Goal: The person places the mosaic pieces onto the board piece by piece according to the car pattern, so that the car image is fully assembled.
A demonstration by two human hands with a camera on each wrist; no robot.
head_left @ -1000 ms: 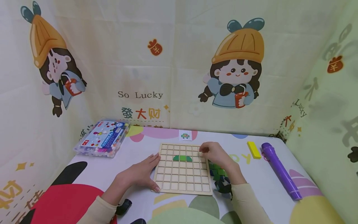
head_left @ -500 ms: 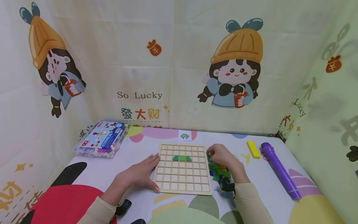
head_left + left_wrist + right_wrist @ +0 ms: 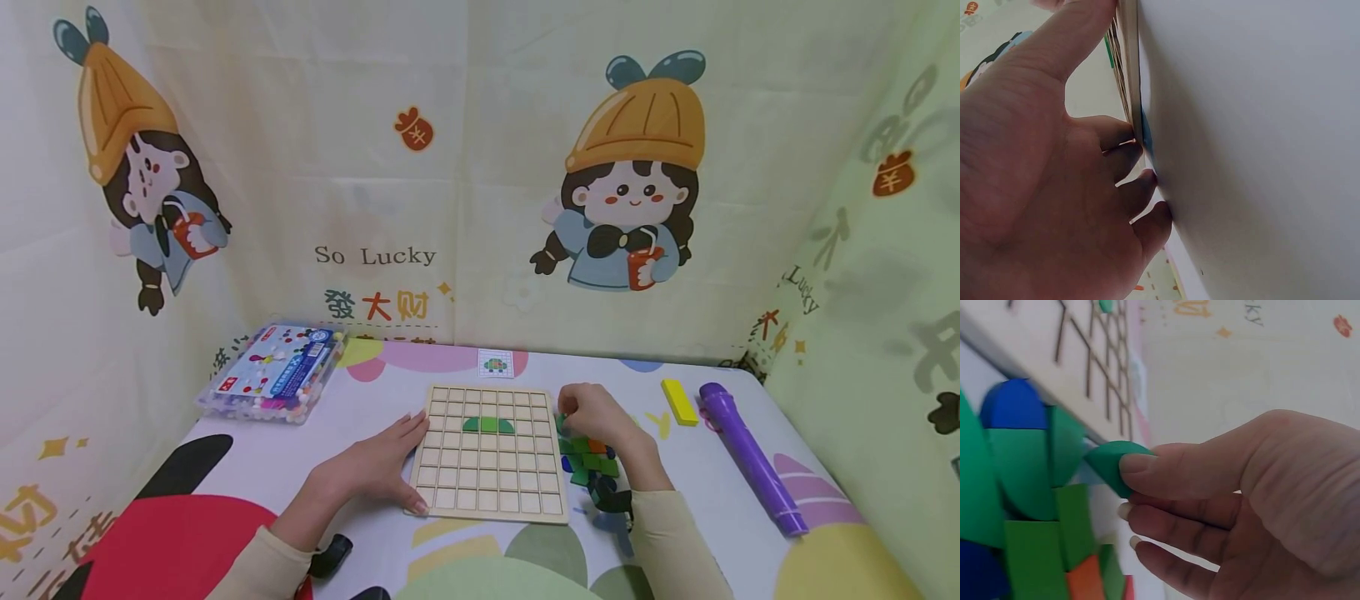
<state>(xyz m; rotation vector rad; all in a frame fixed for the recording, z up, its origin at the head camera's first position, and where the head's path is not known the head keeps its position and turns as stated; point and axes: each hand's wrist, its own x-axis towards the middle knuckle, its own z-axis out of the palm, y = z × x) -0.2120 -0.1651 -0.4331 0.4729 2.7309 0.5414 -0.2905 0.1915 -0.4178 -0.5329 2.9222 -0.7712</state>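
Observation:
A wooden grid board [image 3: 489,502] lies flat on the table, with a row of green tiles [image 3: 489,425] set in its upper part. My left hand [image 3: 375,462] rests along the board's left side, fingers extended against the edge and thumb at the near corner. Just off the right side, my right hand [image 3: 600,415] pinches a green quarter-round tile [image 3: 1109,461] between thumb and fingers. Beneath that hand lies a pile of loose tiles [image 3: 588,458], mostly green with some blue and orange. Fingers and wrist partly hide the pile in the head view.
Behind the board lies a small picture card [image 3: 496,364] showing a turtle-like pattern on a grid. A clear plastic box [image 3: 273,371] of colourful pieces stands back left. To the right are a yellow block [image 3: 680,402] and a long purple tube [image 3: 753,458]. Patterned cloth [image 3: 480,183] surrounds the table.
My right hand has moved rightward from over the board's upper right corner to the tile pile beside it, uncovering more of the pile. The left hand and the board stay put.

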